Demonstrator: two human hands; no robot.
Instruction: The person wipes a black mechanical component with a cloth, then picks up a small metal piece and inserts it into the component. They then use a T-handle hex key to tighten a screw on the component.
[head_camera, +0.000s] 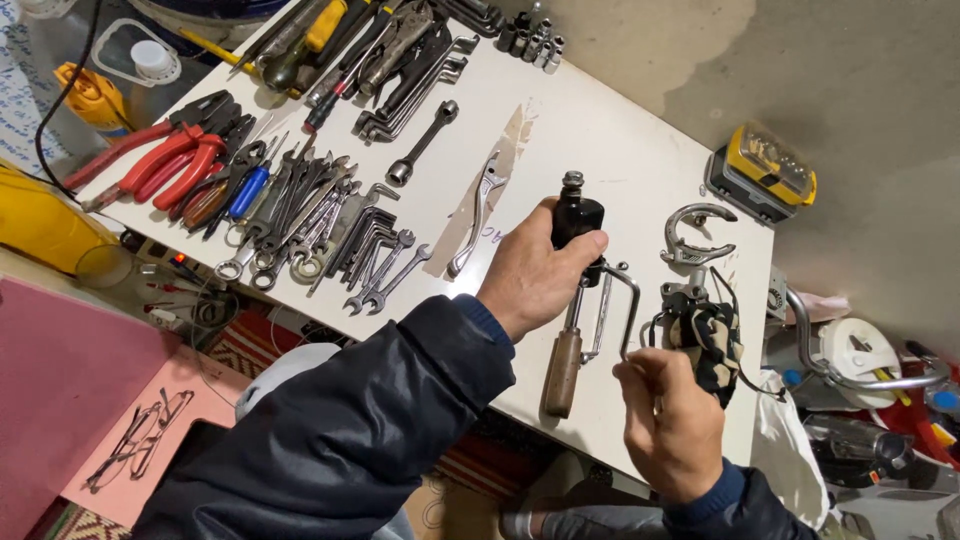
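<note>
1. Two hands work above the white table (620, 150): the left hand (530, 275) is clenched round a glossy black cylinder part (575, 218).
2. Right hand (668, 425) pinches a thin bent metal rod (625, 300); the two pieces look not yet separated.
3. Beside them lie a wooden-handled tool (562, 372) and steel wrenches (375, 265).

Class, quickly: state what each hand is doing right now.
Left hand: closed around a black cylinder.
Right hand: closed, pinching a bent metal rod.
</note>
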